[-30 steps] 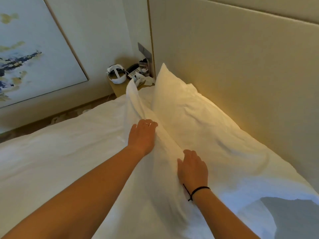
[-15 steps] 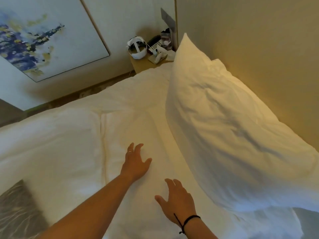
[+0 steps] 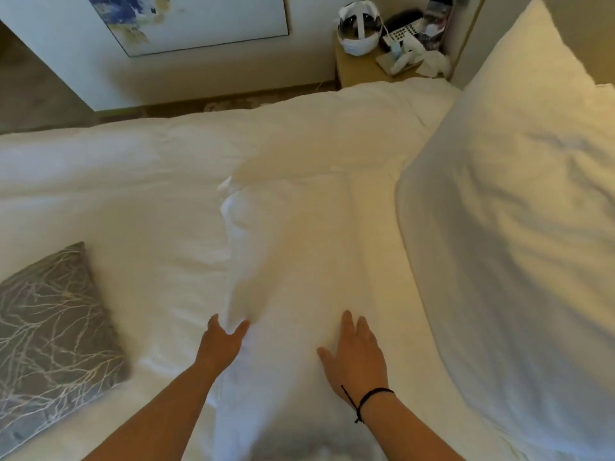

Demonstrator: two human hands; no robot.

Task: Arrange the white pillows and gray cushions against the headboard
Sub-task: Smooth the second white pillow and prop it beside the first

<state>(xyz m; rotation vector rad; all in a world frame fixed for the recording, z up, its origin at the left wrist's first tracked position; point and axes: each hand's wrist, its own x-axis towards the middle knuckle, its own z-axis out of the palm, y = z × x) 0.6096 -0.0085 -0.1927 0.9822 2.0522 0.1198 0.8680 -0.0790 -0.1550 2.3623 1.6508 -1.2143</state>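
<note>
Two open hands lie on the flat white pillow: left hand at its bed-foot edge, right hand flat on top. Its long axis runs away from them; headboard side is rightward.

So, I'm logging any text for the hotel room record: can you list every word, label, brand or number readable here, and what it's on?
None can be read.
Phone keypad on the nightstand: rows of keys show, markings too small and blurred.
Dark packet beside it: print blurred, unreadable.
Painting: abstract colour patches, no lettering visible.
Gray cushion: branch pattern only, no text.
White pillow and bedding: no visible label.
</note>
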